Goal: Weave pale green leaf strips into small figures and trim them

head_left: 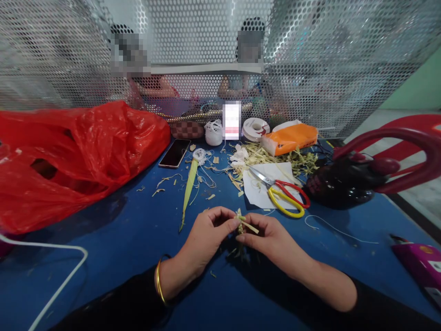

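Observation:
A small woven piece of pale green plant strips (240, 225) is held between both hands above the blue table (144, 257). My left hand (210, 234) pinches its upper left side between thumb and fingers. From the right, my right hand (272, 236) closes thumb and fingers on the same piece, and a short flat strip sticks out toward it. Farther forward lie scissors (284, 197) with one red and one yellow handle, partly on white paper (253, 191). Left of them is a long folded green leaf (189, 188) with white thread (200, 156) at its top.
A red plastic bag (103, 151) covers the left side. A black phone (175, 153), thread ball (214, 133), ribbon roll (255, 129), orange packet (291, 138) and dry strips (303, 161) lie ahead. A dark pot (339, 184) stands right. Two people sit behind a perforated screen (193, 41).

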The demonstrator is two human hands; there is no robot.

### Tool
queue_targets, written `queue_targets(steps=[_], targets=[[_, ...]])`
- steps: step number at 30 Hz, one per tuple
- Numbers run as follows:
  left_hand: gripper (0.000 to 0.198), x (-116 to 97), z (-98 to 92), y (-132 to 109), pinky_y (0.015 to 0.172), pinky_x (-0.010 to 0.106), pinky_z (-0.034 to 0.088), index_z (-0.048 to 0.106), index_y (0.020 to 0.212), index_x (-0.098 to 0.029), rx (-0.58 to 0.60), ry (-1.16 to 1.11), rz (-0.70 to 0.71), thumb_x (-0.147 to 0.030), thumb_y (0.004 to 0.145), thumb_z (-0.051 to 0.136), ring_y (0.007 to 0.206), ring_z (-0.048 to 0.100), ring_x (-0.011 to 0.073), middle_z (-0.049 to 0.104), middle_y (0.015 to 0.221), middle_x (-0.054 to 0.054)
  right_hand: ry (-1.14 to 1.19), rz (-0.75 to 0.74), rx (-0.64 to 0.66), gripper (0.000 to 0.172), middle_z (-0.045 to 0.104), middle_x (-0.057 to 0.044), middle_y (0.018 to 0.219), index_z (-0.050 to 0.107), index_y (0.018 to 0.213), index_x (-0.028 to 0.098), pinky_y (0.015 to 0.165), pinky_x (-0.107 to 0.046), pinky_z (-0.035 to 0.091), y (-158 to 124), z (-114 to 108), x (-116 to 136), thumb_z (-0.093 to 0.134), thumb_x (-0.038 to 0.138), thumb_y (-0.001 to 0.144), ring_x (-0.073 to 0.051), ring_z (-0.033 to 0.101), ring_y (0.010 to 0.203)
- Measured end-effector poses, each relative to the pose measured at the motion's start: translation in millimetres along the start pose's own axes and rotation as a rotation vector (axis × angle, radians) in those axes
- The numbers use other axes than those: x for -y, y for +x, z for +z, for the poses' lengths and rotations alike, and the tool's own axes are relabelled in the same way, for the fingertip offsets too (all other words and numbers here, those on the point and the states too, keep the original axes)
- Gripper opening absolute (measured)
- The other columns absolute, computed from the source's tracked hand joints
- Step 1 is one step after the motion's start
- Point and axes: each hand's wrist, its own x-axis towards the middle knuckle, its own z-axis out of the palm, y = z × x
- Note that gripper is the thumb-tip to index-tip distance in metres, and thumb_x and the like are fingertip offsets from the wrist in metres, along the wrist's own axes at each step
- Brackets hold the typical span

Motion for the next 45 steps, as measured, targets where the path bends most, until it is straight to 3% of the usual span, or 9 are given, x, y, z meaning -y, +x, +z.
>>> queue_targets(steps=[4, 13, 22, 25, 28, 30, 33, 38, 45], targets=[[0.021, -2, -1.8, 1, 0.057, 0.024, 0.038, 0.065, 0.078, -0.016, -0.04, -0.031, -0.024, -0.035, 0.071, 0.072, 0.06, 0.05, 0.0115, 0.061, 0.067, 0.0, 0.075, 0.02, 0.013, 0.022, 0.05, 0.007, 0.063, 0.053, 0.072, 0.019, 0.053, -0.022, 0.033, 0, 2, 0, 0.072, 0.028, 0.069, -0.008, 0.042, 0.056], [0.024, -6, -7.8, 3, 0.054, 0.022, 0.036, 0.064, 0.07, -0.015, 0.08, 0.006, -0.118, -0.037, 0.068, 0.076, 0.054, 0.051, 0.0091, 0.062, 0.06, -0.001, 0.113, 0.068, 0.039, 0.031, 0.055, 0.007, 0.068, 0.055, 0.095, 0.018, 0.055, -0.02, 0.036, 0, 0, -2, 0.072, 0.021, 0.07, -0.006, 0.045, 0.057], [0.022, -6, -10.4, 7, 0.054, 0.019, 0.042, 0.064, 0.072, -0.014, 0.066, -0.163, -0.204, -0.034, 0.071, 0.073, 0.056, 0.057, 0.0091, 0.064, 0.061, 0.0, -0.03, -0.001, 0.092, 0.041, 0.058, 0.005, 0.07, 0.053, 0.109, 0.019, 0.056, -0.023, 0.042, -1, -2, 1, 0.069, 0.022, 0.072, -0.009, 0.053, 0.059], [0.023, -9, -13.9, 8, 0.055, 0.02, 0.044, 0.061, 0.07, -0.015, 0.001, -0.2, -0.147, -0.034, 0.071, 0.074, 0.056, 0.057, 0.009, 0.063, 0.062, -0.001, -0.303, -0.114, 0.029, 0.041, 0.065, -0.001, 0.082, 0.052, 0.113, 0.02, 0.065, -0.029, 0.049, 0, -20, 10, 0.066, 0.032, 0.076, -0.015, 0.06, 0.07], [0.025, -15, -17.7, 8, 0.055, 0.02, 0.045, 0.058, 0.069, -0.016, -0.062, -0.201, -0.1, -0.034, 0.071, 0.074, 0.056, 0.058, 0.0098, 0.063, 0.062, -0.001, -0.965, -0.298, -0.275, 0.027, 0.065, -0.008, 0.095, 0.056, 0.11, 0.019, 0.074, -0.035, 0.048, 3, -56, 20, 0.052, 0.032, 0.086, -0.021, 0.062, 0.084], [0.025, -19, -19.4, 8, 0.054, 0.021, 0.045, 0.057, 0.069, -0.016, -0.089, -0.199, -0.081, -0.035, 0.07, 0.074, 0.057, 0.06, 0.0105, 0.064, 0.063, 0.0, -1.413, -0.258, -0.487, 0.024, 0.064, -0.013, 0.097, 0.059, 0.106, 0.015, 0.067, -0.035, 0.046, 7, -81, 21, 0.05, 0.024, 0.085, -0.026, 0.063, 0.083], [0.026, -20, -20.6, 8, 0.054, 0.021, 0.046, 0.056, 0.069, -0.016, -0.105, -0.195, -0.054, -0.035, 0.07, 0.075, 0.057, 0.06, 0.0112, 0.064, 0.063, 0.0, -1.69, -0.132, -0.483, 0.026, 0.065, -0.014, 0.089, 0.059, 0.105, 0.011, 0.061, -0.031, 0.043, 14, -106, 15, 0.051, 0.017, 0.081, -0.026, 0.064, 0.079], [0.025, -19, -22.1, 8, 0.055, 0.023, 0.047, 0.058, 0.072, -0.017, -0.1, -0.198, -0.001, -0.035, 0.071, 0.074, 0.057, 0.061, 0.0119, 0.065, 0.063, 0.001, -1.686, -0.11, -0.376, 0.042, 0.067, -0.013, 0.09, 0.055, 0.118, 0.011, 0.064, -0.029, 0.043, 25, -112, 2, 0.051, 0.012, 0.076, -0.026, 0.065, 0.082], [0.023, -23, -29.6, 13, 0.058, 0.022, 0.046, 0.06, 0.072, -0.016, -0.167, -0.195, 0.064, -0.035, 0.07, 0.074, 0.058, 0.062, 0.011, 0.066, 0.063, 0.0, -1.399, -0.051, -0.518, 0.059, 0.066, -0.016, 0.11, 0.047, 0.133, 0.014, 0.067, -0.035, 0.047, 22, -114, 13, 0.056, 0.03, 0.077, -0.029, 0.066, 0.082]])
